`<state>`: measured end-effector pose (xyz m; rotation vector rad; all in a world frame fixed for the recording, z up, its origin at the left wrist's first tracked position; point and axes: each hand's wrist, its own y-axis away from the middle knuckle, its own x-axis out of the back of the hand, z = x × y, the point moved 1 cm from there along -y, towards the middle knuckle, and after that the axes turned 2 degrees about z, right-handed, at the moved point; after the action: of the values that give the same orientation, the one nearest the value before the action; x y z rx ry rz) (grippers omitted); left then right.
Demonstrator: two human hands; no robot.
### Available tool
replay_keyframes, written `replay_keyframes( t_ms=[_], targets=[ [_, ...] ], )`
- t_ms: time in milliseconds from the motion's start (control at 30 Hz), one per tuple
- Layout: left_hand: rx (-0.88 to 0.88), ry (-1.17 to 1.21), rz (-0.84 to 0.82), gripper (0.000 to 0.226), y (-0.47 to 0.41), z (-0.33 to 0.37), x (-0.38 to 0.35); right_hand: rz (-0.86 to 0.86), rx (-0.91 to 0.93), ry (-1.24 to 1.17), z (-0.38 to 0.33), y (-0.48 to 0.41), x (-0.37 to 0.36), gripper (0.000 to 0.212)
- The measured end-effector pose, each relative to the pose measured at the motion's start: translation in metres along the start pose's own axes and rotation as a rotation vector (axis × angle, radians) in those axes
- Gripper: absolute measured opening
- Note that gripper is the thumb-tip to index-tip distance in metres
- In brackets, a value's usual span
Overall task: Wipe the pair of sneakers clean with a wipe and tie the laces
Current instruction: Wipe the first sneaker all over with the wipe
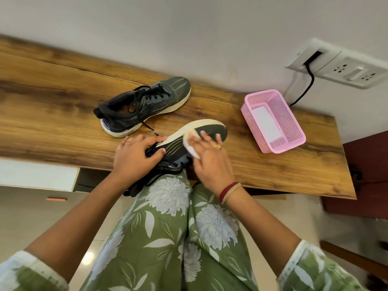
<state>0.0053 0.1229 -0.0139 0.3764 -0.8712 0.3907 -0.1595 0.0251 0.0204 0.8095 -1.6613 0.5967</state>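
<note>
Left hand (134,158), grip closed, held 1 grey sneaker (176,147) by its laced midfoot, on its side at the bench (52,91) edge. Right hand (210,162), w/ fingers straight, pressed a white wipe (190,147) to it. Likely light, soft upper, stiff sole; midfoot hold suits. 2nd sneaker (144,106) sat behind, laces untied.

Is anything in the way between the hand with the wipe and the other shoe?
Yes: the held sneaker, tipped on its side, lies between the right hand with its wipe and the far sneaker. The left hand grips it.
</note>
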Motion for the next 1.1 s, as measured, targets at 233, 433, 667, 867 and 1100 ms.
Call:
replay_keyframes(
  t_ms=[233,433,667,867,1100],
  targets=[
    [-0.008,0.004,0.025,0.060,-0.002,-0.005,-0.002,0.000,-0.062,-0.057,-0.003,-0.004,-0.003,0.051],
    [-0.003,0.023,0.020,0.053,-0.001,-0.005,-0.003,0.083,-0.218,0.060,0.024,-0.017,0.008,0.049],
    [-0.009,0.017,0.026,0.053,-0.003,-0.006,-0.003,0.345,-0.445,-0.723,0.028,0.000,0.002,0.040],
    [0.014,0.053,0.044,0.051,-0.002,-0.004,-0.005,0.254,-0.431,-0.581,0.003,-0.002,-0.016,0.047],
    [0.010,0.048,0.059,0.056,0.001,-0.007,-0.006,0.181,-0.416,-0.315,0.017,-0.011,-0.007,0.053]
  ],
)
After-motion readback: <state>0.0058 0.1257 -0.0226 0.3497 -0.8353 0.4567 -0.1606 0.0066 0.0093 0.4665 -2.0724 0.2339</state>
